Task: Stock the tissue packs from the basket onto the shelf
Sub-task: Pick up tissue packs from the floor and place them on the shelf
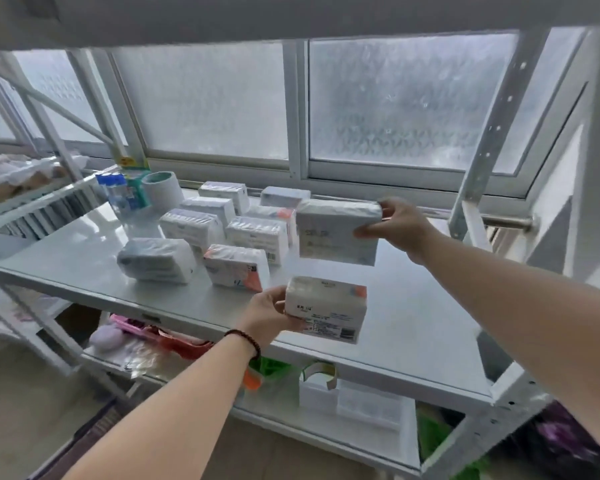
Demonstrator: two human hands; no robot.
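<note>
You have a tissue pack in each hand, so set them down one at a time and keep the rows already on the shelf [413,306] undisturbed. Your right hand [397,225] is wrapped around the short end of the upper pack [336,233], thumb underneath and fingers over the top, holding it in the air just to the right of the packs already standing in the middle of the shelf; it seems to hang slightly above the surface, though you cannot tell for sure how close its bottom edge is. Lower it flat into the bare stretch beside the nearest standing pack [258,237], square with that row, and let go only once its base is fully down, because these soft wrapped packs tip easily and could knock a neighbour over. Your left hand [269,315], with the beaded bracelet [245,341] on its wrist, is closed on the left end of the lower pack [326,308], which sits over the front edge of the shelf, near the orange-cornered pack [236,266]. Bring that one in behind the edge, so that none of it overhangs, and line it up with the front row. The bare right half of the shelf looks roomy enough for both. The basket is not in view from here, so you cannot judge how many packs are left to stock
</note>
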